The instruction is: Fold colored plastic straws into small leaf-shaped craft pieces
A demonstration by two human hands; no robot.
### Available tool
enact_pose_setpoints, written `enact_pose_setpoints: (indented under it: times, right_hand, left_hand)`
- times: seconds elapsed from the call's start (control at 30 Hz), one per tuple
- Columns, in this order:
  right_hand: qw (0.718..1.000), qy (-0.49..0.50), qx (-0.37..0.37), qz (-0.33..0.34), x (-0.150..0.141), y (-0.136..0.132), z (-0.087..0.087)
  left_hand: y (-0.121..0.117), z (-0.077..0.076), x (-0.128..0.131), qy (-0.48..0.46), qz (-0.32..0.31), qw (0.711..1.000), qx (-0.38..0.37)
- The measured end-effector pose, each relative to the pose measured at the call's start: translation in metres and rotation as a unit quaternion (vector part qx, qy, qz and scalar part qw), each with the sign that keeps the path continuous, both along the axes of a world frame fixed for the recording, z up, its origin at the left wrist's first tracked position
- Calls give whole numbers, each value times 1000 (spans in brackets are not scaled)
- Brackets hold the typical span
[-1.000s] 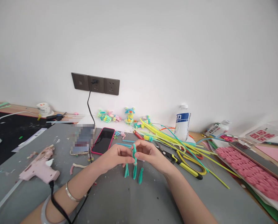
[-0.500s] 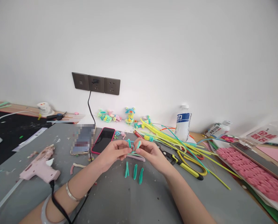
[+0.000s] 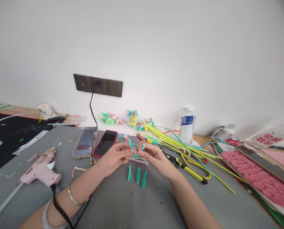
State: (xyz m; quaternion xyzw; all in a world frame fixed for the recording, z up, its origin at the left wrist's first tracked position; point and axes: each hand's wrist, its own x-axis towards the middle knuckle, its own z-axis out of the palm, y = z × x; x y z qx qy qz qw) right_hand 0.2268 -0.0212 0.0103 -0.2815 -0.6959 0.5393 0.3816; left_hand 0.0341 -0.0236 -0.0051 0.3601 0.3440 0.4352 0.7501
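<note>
Between my two hands is a teal pipe cleaner (image 3: pixel 130 144), bent, with its ends standing up. My left hand (image 3: pixel 117 156) pinches one side of it between thumb and fingers. On the other side, my right hand (image 3: pixel 152 155) pinches the other upright end. Just below the hands, on the grey mat (image 3: pixel 118 203), lie several short folded teal pipe cleaner pieces (image 3: pixel 138 175). Behind my fingers a pale purple pipe cleaner (image 3: pixel 142 161) is partly hidden.
A pink glue gun (image 3: pixel 43 171) lies at left, its black cord passing my left forearm. Two phones (image 3: pixel 106 143) lie behind my left hand. Yellow-handled pliers (image 3: pixel 189 170) and long yellow pipe cleaners (image 3: pixel 170 135) are at right, near a bottle (image 3: pixel 186 127). Small fuzzy figures (image 3: pixel 132 118) stand by the wall.
The teal pipe cleaner's left end has tilted and shifted slightly left, and my fingers have changed their pinch a little. Everything on the mat stays where it was.
</note>
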Motion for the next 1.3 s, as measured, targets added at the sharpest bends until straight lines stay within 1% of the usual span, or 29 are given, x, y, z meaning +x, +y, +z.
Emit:
enact_pose_setpoints:
  times: [0.07,0.17,0.3,0.5,0.63,0.7,0.83,0.97,1.03,1.17,1.23,1.3]
  right_hand:
    - [1000,-1,-6,1,0,0,-1]
    - [1000,4,-15,-2,0,1,-3]
    - [999,25,-29,1,0,2,-6]
    - [997,35,-58,28,-1,-1,-5]
    - [998,33,-42,33,-2,-2,-5]
    - [998,42,-35,41,-3,-2,-6]
    - [995,77,-47,49,-7,-3,-7]
    - [991,100,-69,50,-11,-4,-7]
    - [991,101,-77,33,-11,-3,-6]
    - [992,94,-82,-24,-8,0,-8]
    - [992,91,-76,-47,-7,2,-10]
    - [992,87,-68,-68,-7,3,-11]
  left_hand:
    - [0,1,-1,11,-2,1000,19]
    - [1,2,-3,54,-12,997,62]
    - [1,2,-6,103,-52,988,98]
    - [-1,5,-8,124,-109,981,101]
    - [-1,6,-8,122,-132,979,99]
    - [-2,6,-7,105,-138,981,90]
    - [-2,5,-6,65,-125,986,87]
    - [-3,6,-4,70,-120,986,91]
    - [-2,6,-3,78,-107,986,98]
    - [-1,2,-2,119,-80,983,118]
    - [-1,0,-2,157,-70,974,150]
    - [-3,0,-1,201,-69,957,197]
